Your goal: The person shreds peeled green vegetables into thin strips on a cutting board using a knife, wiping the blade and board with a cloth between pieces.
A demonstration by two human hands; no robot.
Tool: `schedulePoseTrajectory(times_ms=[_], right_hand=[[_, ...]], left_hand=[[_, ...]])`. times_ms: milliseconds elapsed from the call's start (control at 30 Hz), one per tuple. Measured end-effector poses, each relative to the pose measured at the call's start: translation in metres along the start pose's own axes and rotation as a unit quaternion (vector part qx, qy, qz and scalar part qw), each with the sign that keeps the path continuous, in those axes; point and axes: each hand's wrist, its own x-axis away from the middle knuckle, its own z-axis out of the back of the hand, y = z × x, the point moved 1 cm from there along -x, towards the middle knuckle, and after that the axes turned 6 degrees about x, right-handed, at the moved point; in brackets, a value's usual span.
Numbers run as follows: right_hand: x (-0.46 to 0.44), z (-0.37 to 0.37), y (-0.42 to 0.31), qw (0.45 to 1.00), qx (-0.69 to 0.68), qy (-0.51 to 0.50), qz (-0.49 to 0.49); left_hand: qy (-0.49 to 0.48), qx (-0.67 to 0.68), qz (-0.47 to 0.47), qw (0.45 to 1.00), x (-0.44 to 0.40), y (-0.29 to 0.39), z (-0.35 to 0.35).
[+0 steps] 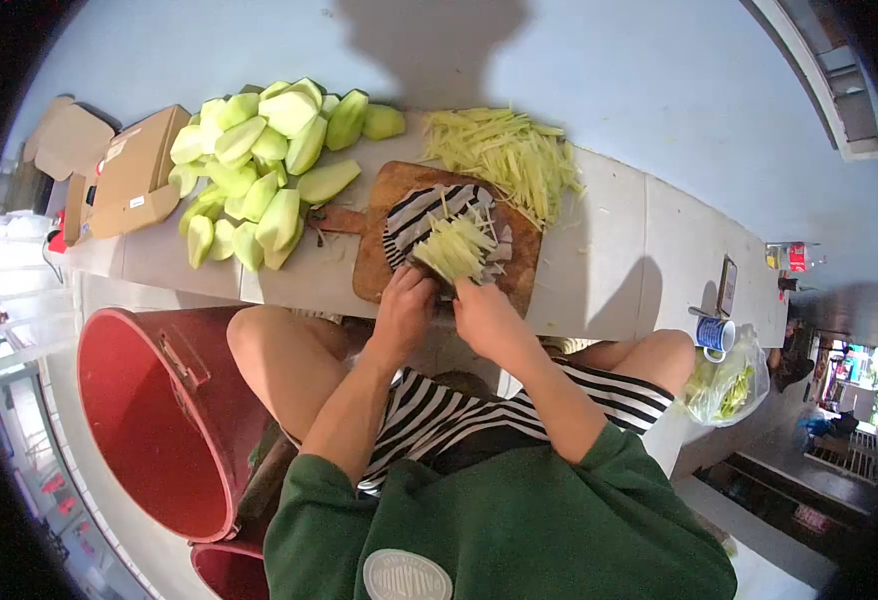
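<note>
A wooden cutting board [371, 275] with a handle lies on the table before me. On it is a round black-and-white striped piece [411, 222], cloth or plate, I cannot tell which. A bunch of pale green shredded strips [456, 248] sits over its near side. My left hand [406, 302] is closed at the left edge of that bunch, beside something dark and mostly hidden. Fingers curled, my right hand [484, 312] presses against the bunch from the near right. The hands are close together at the board's front edge.
Peeled green fruit pieces [259, 150] are heaped at the back left, beside a cardboard box [139, 170]. More strips [509, 150] are piled behind the board. A mug [713, 335], a phone [727, 287] and a plastic bag [749, 400] are rightward. A large red bin [149, 420] stands left.
</note>
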Motion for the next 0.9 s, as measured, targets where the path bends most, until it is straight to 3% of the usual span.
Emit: schedulePoseTrajectory(times_ms=[167, 300, 367, 400, 467, 500, 600, 733, 833, 900], right_hand=[[0.005, -0.016, 0.003, 0.999, 0.018, -0.004, -0.037], [0.008, 0.013, -0.005, 1.0, 0.001, 0.02, -0.024], [0.009, 0.02, 0.0, 0.999, -0.004, 0.051, -0.012], [0.01, 0.025, 0.002, 0.997, -0.01, 0.081, -0.001], [0.011, 0.034, 0.008, 0.995, -0.016, 0.097, -0.014], [0.011, 0.04, 0.01, 0.993, -0.021, 0.113, -0.027], [0.019, 0.061, 0.008, 0.983, -0.046, 0.177, -0.022], [0.033, 0.09, 0.006, 0.967, -0.124, 0.222, 0.015], [0.04, 0.105, 0.002, 0.916, -0.174, 0.357, 0.058], [0.008, 0.094, 0.021, 0.916, -0.141, 0.371, 0.05]], left_hand=[[-0.027, -0.011, 0.012, 0.999, 0.0, -0.001, 0.005], [-0.008, -0.017, 0.027, 0.999, 0.002, 0.001, 0.006], [0.081, -0.015, 0.052, 0.995, -0.006, 0.011, 0.016], [0.081, -0.017, 0.049, 0.995, -0.008, 0.013, 0.018], [0.121, -0.044, 0.23, 0.965, -0.009, 0.012, 0.025], [0.114, -0.042, 0.267, 0.956, -0.011, 0.007, 0.025], [0.055, -0.118, 0.309, 0.942, -0.014, 0.005, 0.018], [0.055, -0.166, 0.313, 0.934, -0.017, -0.007, 0.008], [0.084, -0.144, 0.292, 0.942, -0.013, -0.01, 0.008], [0.1, -0.01, 0.344, 0.933, -0.008, -0.01, 0.012]])
